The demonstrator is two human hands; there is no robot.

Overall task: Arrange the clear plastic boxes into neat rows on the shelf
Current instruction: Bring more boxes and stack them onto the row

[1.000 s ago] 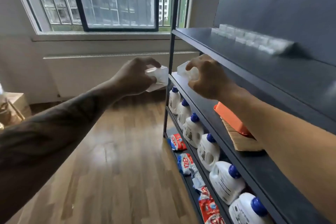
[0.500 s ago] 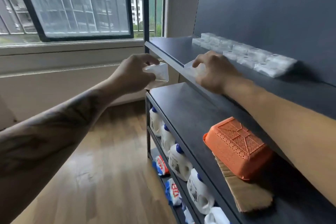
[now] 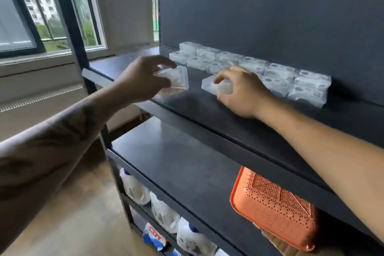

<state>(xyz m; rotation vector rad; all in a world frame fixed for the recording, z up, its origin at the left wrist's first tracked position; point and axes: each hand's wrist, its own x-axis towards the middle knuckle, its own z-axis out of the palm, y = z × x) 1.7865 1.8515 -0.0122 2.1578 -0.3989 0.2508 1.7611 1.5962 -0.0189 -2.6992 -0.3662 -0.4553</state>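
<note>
On the upper shelf (image 3: pixel 239 129): both hands now over the dark board, against half a second ago when the right one was only at its front edge and the left one hung out in front of the rack.
Shelf rack: seen more from above than before; back panel (image 3: pixel 270 6) fills the top right.
Rows of clear plastic boxes (image 3: pixel 255 70): against the back panel, two rows, back row stacked higher; roughly six in the back, five or six in front, blur and the right hand prevent an exact count.
Right hand (image 3: pixel 241 91): fingers curled over the right-hand box, pressing it down on the shelf.
Right-hand box (image 3: pixel 212 86): lying flat on the board, just in front of the front row, partly hidden under the fingers.
Left hand (image 3: pixel 143 81): grasping the left-hand box between thumb and fingertips.
Left-hand box (image 3: pixel 176 81): tilted, held above the front part of the shelf, apart from the rows and from the other box.
Loose boxes counted: two, one per hand.
Middle shelf (image 3: pixel 176 162): one orange perforated basket (image 3: pixel 272 210), upside down, at the right, partly behind the right forearm.
Lower shelf: three or four white jugs (image 3: pixel 164 212) with blue caps in a line, cut off by the shelf above; a red and blue packet (image 3: pixel 154 239) below them.
Left side: window (image 3: pixel 41 6) and wood floor (image 3: pixel 72 224), partly blocked by the left forearm.
</note>
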